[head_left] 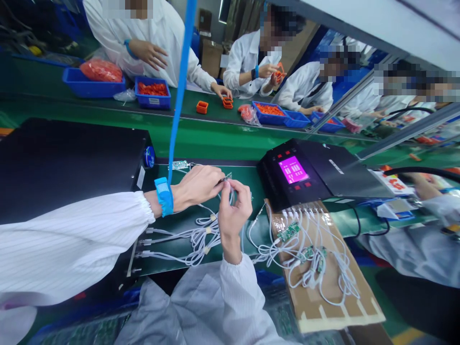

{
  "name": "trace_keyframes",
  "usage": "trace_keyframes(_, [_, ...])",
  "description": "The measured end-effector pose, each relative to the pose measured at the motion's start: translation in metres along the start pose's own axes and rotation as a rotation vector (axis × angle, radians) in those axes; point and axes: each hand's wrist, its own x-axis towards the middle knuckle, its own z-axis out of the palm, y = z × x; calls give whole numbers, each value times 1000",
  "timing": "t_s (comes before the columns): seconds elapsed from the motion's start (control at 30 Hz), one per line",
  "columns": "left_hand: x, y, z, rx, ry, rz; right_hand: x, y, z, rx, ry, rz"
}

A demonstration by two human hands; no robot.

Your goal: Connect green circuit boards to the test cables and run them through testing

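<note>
My left hand (199, 187), with a blue strap round its wrist, is closed in a pinch on a small circuit board (227, 177). On the near side, my right hand (235, 208) pinches the same board between thumb and fingers. Most of the board is hidden by my fingertips. Just beyond my left hand lies a green circuit board (179, 165). Coiled white cables (204, 235) lie below my hands, running from the black box (79, 163) on the left.
At right stands a black tester (298, 172) with a lit pink screen. White cables and several green boards (289, 232) lie on a cardboard sheet (334, 306). Across the bench, co-workers handle orange frames (202, 107) beside blue bins (153, 100). A blue cord (181, 81) hangs in front.
</note>
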Motion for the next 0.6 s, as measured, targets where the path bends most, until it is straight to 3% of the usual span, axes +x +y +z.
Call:
trace_keyframes(0.33, [-2, 4, -2, -3, -41, -18, -7, 0, 6, 13, 19, 84])
trace_keyframes(0.6, [-1, 6, 0, -24, 4, -47, -5, 0, 7, 35, 13, 93])
